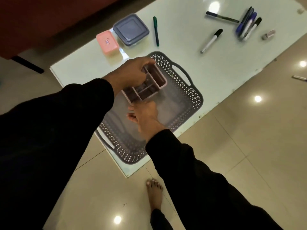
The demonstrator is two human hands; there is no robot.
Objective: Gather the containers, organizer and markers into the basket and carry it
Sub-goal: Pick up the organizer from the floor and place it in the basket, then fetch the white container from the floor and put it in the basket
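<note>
Two bare hands are seen over a grey perforated basket [187,95] that lies on a pale glossy worktop [216,67], its near corner overhanging the worktop's edge. A pink compartmented organizer [149,87] is held above the basket's far half. The left hand [131,73] is clenched over the organizer's rim from the 10 o'clock side, fingers curled onto its far end. The right hand [146,117] is placed at the organizer's near end, from 6 o'clock; its fingertips touch the lower edge, but whether its grip is closed on the organizer cannot be told. Both arms are covered by black sleeves.

Beyond the basket, at about 11 o'clock, a pink container [107,42] and a grey lidded container [131,29] are set just beside each other, apparently touching. A green marker [156,31] lies just to the right of the grey container, at 12 o'clock from the basket. At 1 o'clock a black-capped white marker [211,41] lies alone, and farther off a dark marker [221,17] is found near a cluster of markers [248,24]. A small grey eraser-like block [268,34] rests to the right of that cluster, at 2 o'clock.

On the tiled floor [240,155], a bare foot [155,191] is seen at 6 o'clock from the basket, and a small pen-like object [299,78] lies at the frame's right edge.
</note>
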